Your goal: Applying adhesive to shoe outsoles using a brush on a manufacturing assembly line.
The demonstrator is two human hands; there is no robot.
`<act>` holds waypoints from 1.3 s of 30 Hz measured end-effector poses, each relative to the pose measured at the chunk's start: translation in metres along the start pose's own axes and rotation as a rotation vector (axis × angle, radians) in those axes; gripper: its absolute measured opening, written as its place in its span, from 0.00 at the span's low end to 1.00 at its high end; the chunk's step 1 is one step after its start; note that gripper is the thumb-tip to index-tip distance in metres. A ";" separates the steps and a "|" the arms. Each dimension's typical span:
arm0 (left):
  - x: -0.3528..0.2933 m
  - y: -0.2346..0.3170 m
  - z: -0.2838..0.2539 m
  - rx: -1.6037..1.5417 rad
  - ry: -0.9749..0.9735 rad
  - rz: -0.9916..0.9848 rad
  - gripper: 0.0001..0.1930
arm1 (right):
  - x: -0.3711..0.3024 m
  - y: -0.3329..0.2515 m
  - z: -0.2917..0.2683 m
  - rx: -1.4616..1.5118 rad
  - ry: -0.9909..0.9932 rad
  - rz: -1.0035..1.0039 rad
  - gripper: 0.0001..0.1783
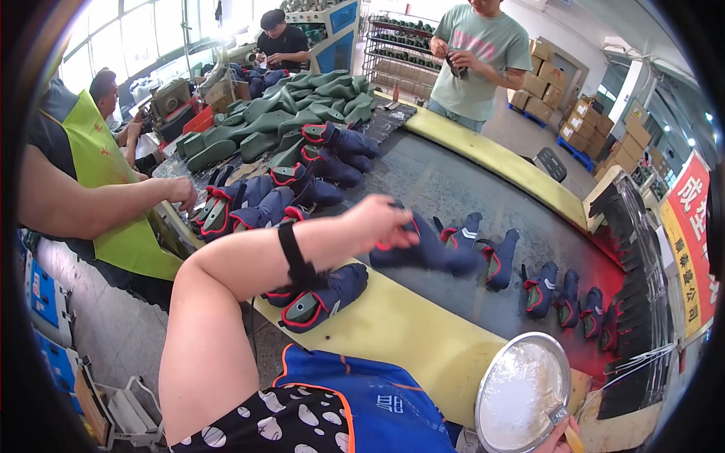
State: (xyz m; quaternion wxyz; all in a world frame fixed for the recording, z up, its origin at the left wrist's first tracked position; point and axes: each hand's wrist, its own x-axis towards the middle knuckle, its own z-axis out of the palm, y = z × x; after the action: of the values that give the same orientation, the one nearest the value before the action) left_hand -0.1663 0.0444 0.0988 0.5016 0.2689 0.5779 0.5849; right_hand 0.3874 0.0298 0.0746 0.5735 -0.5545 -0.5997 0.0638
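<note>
My left hand [385, 225], a black strap round its forearm, is closed on the heel end of a navy shoe upper [434, 253] with red trim. This upper is blurred and held over the dark worktable. At the lower right, my right hand [557, 441] grips a brush [557, 414] with a yellow handle. The brush bristles rest in a round metal bowl [483, 377] of white paste-like stuff. Two navy uppers on green lasts [325, 298] lie below my left forearm on the yellow table edge.
Several navy uppers [541, 290] stand in a line toward a red-lit opening with black flaps [627, 317]. More uppers [325, 166] and a heap of green lasts [302, 106] fill the table's left. A person in a green apron [106, 181] is at left; another person [479, 60] stands across.
</note>
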 end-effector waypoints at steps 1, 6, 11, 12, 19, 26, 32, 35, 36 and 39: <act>-0.015 -0.015 0.019 -0.040 -0.008 -0.021 0.14 | -0.001 -0.001 -0.001 -0.002 -0.003 0.001 0.15; -0.051 -0.081 0.063 -0.284 0.046 -0.341 0.11 | -0.007 -0.005 -0.004 0.062 0.033 0.073 0.16; -0.048 -0.144 0.056 -0.174 -0.092 -0.472 0.35 | -0.012 0.000 -0.009 0.016 0.036 0.139 0.16; -0.051 -0.154 0.056 -0.183 -0.105 -0.443 0.35 | -0.013 0.002 -0.009 0.015 0.041 0.157 0.16; -0.104 -0.178 0.062 1.327 -0.322 0.263 0.57 | -0.016 -0.001 0.004 0.112 0.137 0.254 0.18; -0.091 -0.174 0.058 1.363 -0.399 0.093 0.54 | -0.016 -0.002 0.009 0.155 0.125 0.400 0.20; -0.079 -0.173 0.062 0.903 -0.400 -0.055 0.41 | -0.017 0.048 0.006 0.396 0.217 0.605 0.20; -0.066 -0.169 0.075 0.627 -0.392 -0.371 0.33 | -0.021 0.067 -0.001 0.290 0.080 0.444 0.13; -0.065 -0.168 0.084 0.474 -0.400 -0.351 0.31 | -0.020 0.072 0.000 0.156 0.026 0.375 0.13; -0.068 -0.163 0.107 0.181 -0.443 -0.324 0.31 | -0.022 0.075 0.002 -0.061 -0.073 0.262 0.11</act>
State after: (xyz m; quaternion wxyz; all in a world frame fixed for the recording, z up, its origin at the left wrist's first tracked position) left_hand -0.0016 -0.0013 -0.0172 0.6766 0.3379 0.5395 0.3702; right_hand 0.4242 0.0426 0.0069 0.5209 -0.6426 -0.5442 0.1400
